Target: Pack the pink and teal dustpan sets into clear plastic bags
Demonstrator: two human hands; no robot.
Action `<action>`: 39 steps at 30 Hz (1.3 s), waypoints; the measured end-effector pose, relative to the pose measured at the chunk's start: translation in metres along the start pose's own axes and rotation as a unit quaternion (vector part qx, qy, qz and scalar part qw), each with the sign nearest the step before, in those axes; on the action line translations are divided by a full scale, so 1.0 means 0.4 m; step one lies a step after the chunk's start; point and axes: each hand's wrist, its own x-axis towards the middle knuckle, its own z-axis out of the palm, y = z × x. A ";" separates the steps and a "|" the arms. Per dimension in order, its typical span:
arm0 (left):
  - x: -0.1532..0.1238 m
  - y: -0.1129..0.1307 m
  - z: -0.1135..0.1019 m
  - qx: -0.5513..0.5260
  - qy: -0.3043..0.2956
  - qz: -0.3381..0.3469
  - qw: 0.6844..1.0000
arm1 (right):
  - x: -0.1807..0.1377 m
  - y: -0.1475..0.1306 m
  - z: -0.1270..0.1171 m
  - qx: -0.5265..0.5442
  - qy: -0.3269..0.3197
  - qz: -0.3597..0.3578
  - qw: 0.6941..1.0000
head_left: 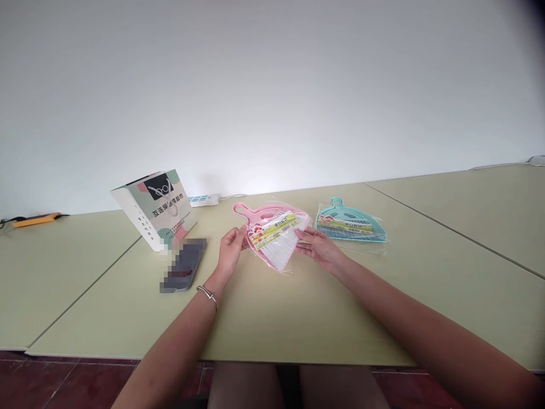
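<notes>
Fingers (311, 237) of both hands (231, 248) (321, 249) grip one pink dustpan (260, 217); one teal dustpan (349, 215) lies nearby.

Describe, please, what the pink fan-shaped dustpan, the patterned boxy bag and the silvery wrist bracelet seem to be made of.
Pink fan-shaped dustpan: probably moulded plastic, smooth and evenly coloured; its clear wrapper looks like thin creased film. Patterned boxy bag: likely printed stiff paper or card, given its flat, crisp-edged sides. Silvery bracelet: perhaps polished metal, judging by its shine.
</notes>
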 end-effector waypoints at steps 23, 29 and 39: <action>0.018 -0.007 -0.039 -0.105 -0.085 -0.145 0.980 | 0.021 0.003 -0.031 -0.008 -0.037 0.009 0.999; 0.007 0.002 -0.040 -0.126 -0.147 -0.177 0.965 | 0.006 0.003 -0.016 0.002 -0.012 0.010 1.000; 0.043 0.006 -0.074 -0.017 0.071 -0.127 0.989 | 0.011 -0.020 -0.024 -0.070 0.065 -0.106 0.990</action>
